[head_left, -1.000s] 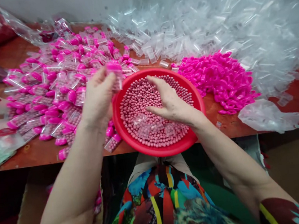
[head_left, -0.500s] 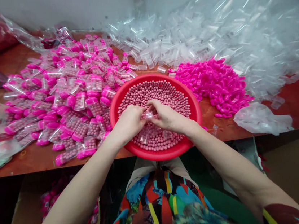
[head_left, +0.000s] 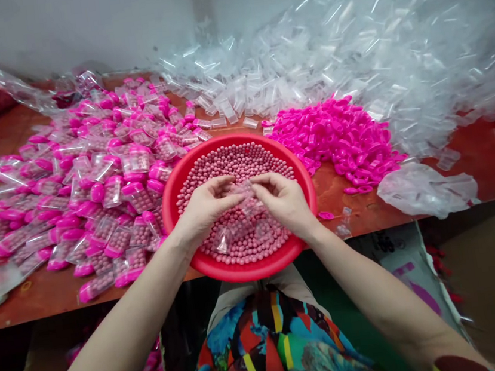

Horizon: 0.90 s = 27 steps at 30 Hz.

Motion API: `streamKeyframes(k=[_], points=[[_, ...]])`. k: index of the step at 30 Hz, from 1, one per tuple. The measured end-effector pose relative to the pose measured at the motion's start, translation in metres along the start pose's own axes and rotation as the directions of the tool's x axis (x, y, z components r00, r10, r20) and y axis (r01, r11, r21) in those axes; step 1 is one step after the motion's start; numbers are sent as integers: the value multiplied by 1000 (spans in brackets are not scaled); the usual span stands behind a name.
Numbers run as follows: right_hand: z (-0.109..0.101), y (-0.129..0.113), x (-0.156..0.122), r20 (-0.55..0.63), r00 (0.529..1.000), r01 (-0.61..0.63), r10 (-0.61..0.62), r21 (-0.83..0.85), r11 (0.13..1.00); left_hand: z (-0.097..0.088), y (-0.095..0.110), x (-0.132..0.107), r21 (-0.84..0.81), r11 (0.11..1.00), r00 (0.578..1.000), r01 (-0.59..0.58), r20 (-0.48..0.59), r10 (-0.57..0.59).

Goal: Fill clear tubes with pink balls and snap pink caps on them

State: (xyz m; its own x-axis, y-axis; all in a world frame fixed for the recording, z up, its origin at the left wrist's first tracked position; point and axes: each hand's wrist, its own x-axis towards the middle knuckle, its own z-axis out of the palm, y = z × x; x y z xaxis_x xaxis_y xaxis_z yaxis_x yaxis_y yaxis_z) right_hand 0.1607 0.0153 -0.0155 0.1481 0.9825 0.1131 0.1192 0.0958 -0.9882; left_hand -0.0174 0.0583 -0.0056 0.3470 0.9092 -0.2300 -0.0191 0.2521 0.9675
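A red bowl (head_left: 175, 185) full of small pink beads (head_left: 235, 160) sits at the table's front edge. Both hands are over it. My left hand (head_left: 203, 210) and my right hand (head_left: 283, 200) meet in the middle, fingers pinched on a small clear tube (head_left: 247, 193) held between them above the beads. A few more empty clear tubes (head_left: 227, 237) lie on the beads below the hands.
A heap of filled, pink-capped tubes (head_left: 93, 180) covers the table to the left. Loose pink caps (head_left: 336, 138) are piled right of the bowl, with a large mound of empty clear tubes (head_left: 348, 47) behind. A crumpled plastic bag (head_left: 428, 187) lies at right.
My left hand dropped a capped tube onto the left heap, then came down into the bowl. Both hands met over the beads and now pinch a clear tube.
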Motion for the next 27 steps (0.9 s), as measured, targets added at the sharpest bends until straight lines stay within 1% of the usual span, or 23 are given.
streamKeyframes(k=[1,2,3,5,6,7,8,10,11,12,13,14,15,16,17,18,19,20,21,23,25,26,27], points=[[0,2,1,-36,992,-115,122,162,980,4,2,-2,-93,996,999,-4,-36,0],[1,3,2,-27,970,-220,241,321,921,8,3,-3,-167,986,998,-12,-55,3],[2,4,4,22,942,-309,335,448,839,12,4,-5,-219,976,998,-21,-57,9],[4,6,7,160,892,-433,423,575,695,22,5,-8,-250,967,998,-51,-46,40],[5,6,8,209,878,-464,431,591,660,26,4,-8,-234,970,997,-72,-48,63],[6,6,9,235,874,-476,424,587,655,28,3,-7,-203,974,994,-98,-60,87],[7,6,10,243,880,-471,409,560,682,29,2,-6,-161,979,991,-123,-77,111],[5,6,8,203,920,-389,335,383,838,26,3,1,-24,985,980,-173,-108,169],[4,5,6,174,949,-297,264,205,933,22,4,5,100,974,972,-201,-101,211],[2,5,3,156,972,-174,176,-27,984,17,6,9,272,935,965,-229,-65,255],[0,4,-1,166,982,-39,88,-276,960,11,9,14,477,841,957,-255,4,289],[-2,2,-6,215,976,89,20,-487,869,5,12,17,675,683,951,-278,96,292],[-4,0,-12,289,957,198,-9,-630,751,1,14,20,827,477,947,-298,192,259],[-5,-3,-19,363,932,279,-5,-707,650,-2,16,23,911,260,941,-320,274,199],[-7,-6,-26,419,908,333,10,-737,588,-3,15,25,936,69,933,-346,335,132],[-8,-11,-33,456,890,371,10,-737,565,-1,14,26,922,-74,920,-380,385,69],[-11,-15,-40,473,881,394,-13,-717,574,2,10,28,894,-170,905,-416,424,16],[-14,-19,-46,463,884,401,-61,-687,606,6,5,30,867,-226,892,-444,452,-23],[-20,-21,-50,422,897,397,-128,-645,653,11,-1,33,850,-246,882,-465,470,-41],[-38,-17,-53,242,936,351,-256,-557,753,22,-15,40,850,-193,870,-489,492,-38],[-66,1,-49,-59,952,227,-299,-518,825,33,-27,50,866,-58,867,-497,498,2],[-83,15,-43,-221,934,130,-280,-520,844,37,-32,55,868,36,869,-495,494,26],[-100,31,-36,-335,910,37,-243,-520,854,40,-34,60,868,150,880,-473,472,45]])
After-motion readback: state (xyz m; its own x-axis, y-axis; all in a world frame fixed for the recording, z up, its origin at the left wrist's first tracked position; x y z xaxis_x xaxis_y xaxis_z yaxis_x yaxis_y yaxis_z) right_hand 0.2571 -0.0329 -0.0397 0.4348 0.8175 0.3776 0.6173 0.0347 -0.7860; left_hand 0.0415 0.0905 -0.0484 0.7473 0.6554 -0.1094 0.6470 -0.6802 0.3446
